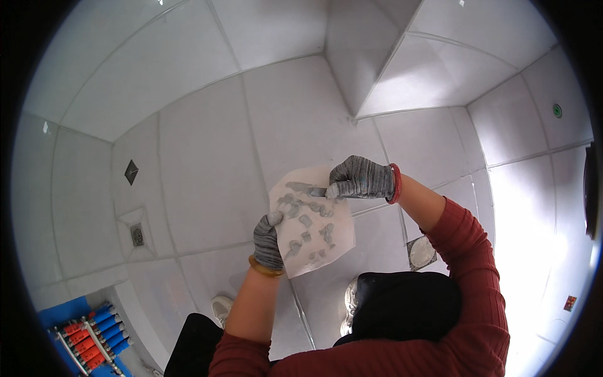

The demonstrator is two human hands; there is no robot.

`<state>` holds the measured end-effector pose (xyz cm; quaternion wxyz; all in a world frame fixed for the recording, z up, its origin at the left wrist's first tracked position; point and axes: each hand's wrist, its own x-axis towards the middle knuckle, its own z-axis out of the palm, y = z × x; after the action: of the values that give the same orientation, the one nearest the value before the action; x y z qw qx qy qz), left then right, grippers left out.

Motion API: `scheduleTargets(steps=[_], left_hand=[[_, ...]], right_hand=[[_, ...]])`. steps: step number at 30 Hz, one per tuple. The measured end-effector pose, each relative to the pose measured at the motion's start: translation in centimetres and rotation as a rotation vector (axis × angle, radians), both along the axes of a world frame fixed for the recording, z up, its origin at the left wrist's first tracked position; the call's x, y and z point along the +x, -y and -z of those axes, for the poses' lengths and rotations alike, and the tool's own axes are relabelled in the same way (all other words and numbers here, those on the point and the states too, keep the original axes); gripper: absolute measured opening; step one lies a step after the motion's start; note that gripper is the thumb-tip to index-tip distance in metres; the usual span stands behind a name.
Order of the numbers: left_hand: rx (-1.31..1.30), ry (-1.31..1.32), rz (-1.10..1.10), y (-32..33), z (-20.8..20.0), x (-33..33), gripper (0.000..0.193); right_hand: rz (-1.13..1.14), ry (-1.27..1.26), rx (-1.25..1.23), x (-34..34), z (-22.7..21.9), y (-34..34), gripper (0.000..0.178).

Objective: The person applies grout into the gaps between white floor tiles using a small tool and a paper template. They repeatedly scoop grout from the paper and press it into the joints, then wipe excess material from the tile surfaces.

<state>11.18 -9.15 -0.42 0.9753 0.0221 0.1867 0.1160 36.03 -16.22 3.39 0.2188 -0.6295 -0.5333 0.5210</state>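
Observation:
My left hand (268, 242), in a grey knitted glove, grips the left edge of a pale, thin sheet (340, 218), thumb on top. Several patches of grey paste (306, 220) are smeared and dabbed across the sheet's upper face. My right hand (359, 178), gloved the same way, is closed round a small flat scraper (318, 191). The scraper's dark blade points left over the upper part of the sheet, near a grey smear. Whether the blade touches the sheet I cannot tell. My right fingers hide the rest of the scraper.
Grey tiles cover the floor (207, 182). A square floor drain (137, 235) lies at left, with a dark diamond-shaped opening (130, 171) beyond it. A boxed-out wall corner (370, 56) juts in at the far side. Red and blue pipes (94, 339) fill the lower left.

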Motion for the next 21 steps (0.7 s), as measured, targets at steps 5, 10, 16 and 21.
scheduleTargets(steps=[5,10,16,21], left_hand=[[-0.031,-0.004,-0.027,0.2,-0.5,0.0,0.066],[-0.102,0.09,-0.011,0.9,-0.9,0.4,0.071],[-0.117,0.051,-0.009,1.0,0.9,-0.2,0.067],[-0.097,0.047,0.005,0.7,2.2,-0.8,0.061]], right_hand=[[0.002,-0.062,0.021,0.1,0.5,0.2,0.043],[0.056,-0.169,0.012,0.1,0.9,0.6,0.041],[0.019,-0.086,-0.061,0.9,1.5,0.6,0.041],[-0.066,0.121,-0.165,1.3,0.8,0.4,0.047]])
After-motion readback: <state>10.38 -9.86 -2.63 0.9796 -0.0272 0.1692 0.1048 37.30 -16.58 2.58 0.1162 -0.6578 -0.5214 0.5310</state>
